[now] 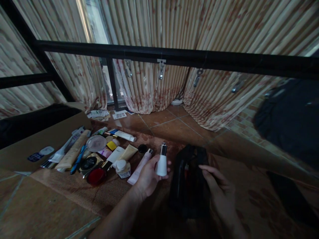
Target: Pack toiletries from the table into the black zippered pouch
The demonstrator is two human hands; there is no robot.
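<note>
A white bottle with a shiny silver cap (161,165) rests in my left hand (149,177), its cap pointing away from me. Beside it on the right stands a black pouch (177,186), its top apart and its inside too dark to make out fully. My right hand (219,186) pinches the pouch's right rim between thumb and fingers. Just left of my left hand lie a pale pink tube (140,168), a small white-capped jar (123,168) and a cream tube (128,154).
More cosmetics spread leftward on the brown cloth (109,196): a red round compact (96,176), a beige tube (74,151), a clear round case (96,143). A cardboard box (15,156) borders them. Striped curtains (154,86) hang behind a black rail (179,58).
</note>
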